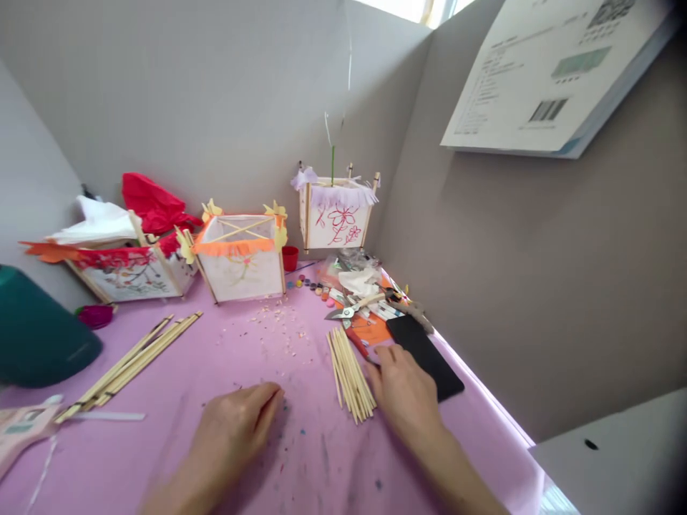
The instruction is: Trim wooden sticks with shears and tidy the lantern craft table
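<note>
My left hand [239,422] rests on the pink-covered table with its fingers curled closed; nothing shows in it, though the palm side is hidden. My right hand [405,390] reaches to the end of the red handle of a pair of pruning shears [356,342], fingers bent around it. The shears lie with handles spread and blades pointing left. Beside that hand, to its left, is a bundle of thin pale wooden sticks [351,375] with pointed ends. A black flat rectangular object [426,357] lies just right of it.
Along the back stand paper lanterns on stick frames: one red-trimmed [134,275], one orange-trimmed [241,268], one purple-trimmed [340,218] hanging. Longer sticks [139,357], a pink glue gun [26,429] and a teal container [43,332] are left. Wood chips [276,322] lie mid-table.
</note>
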`<state>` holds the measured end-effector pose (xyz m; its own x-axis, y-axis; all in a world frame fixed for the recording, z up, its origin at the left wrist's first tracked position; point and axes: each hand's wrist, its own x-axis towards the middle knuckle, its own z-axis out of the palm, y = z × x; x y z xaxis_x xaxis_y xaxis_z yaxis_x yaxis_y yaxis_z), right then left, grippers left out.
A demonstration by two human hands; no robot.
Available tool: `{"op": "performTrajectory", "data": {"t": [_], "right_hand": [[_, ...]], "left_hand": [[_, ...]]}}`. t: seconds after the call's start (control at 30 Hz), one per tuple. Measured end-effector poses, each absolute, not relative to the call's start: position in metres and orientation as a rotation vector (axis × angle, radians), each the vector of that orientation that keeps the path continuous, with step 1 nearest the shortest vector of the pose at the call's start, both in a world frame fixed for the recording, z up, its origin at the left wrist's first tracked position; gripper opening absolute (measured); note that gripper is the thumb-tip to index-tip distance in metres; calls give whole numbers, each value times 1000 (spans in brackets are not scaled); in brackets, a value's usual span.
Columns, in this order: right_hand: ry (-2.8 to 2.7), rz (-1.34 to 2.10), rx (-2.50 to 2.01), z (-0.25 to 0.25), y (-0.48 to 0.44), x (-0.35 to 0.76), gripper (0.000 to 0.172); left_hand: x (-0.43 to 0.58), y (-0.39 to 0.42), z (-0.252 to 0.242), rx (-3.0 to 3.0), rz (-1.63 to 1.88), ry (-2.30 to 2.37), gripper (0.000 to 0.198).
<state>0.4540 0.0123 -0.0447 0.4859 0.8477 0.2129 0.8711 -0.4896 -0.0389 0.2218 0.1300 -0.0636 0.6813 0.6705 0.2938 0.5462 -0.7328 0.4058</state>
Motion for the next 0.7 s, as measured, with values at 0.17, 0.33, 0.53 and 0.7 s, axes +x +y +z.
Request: {"op": "performTrajectory", "data": {"t": [0.17, 0.33, 0.53, 0.7], "right_hand": [[-1512, -299, -2803, -48, -7, 493, 21], [-1701, -244, -2690, -41, 0, 500, 23], [-1873, -96, -2376, -22, 49, 465, 22], [-1600, -305, -2488, -33, 96, 462, 27]], "left_hand": [[222, 125, -67, 2641, 636, 856, 28], [224, 123, -66, 2628, 642, 835, 28], [228, 123, -67, 2663, 597, 855, 30], [233, 122, -69, 2683, 660, 880, 34]]}}
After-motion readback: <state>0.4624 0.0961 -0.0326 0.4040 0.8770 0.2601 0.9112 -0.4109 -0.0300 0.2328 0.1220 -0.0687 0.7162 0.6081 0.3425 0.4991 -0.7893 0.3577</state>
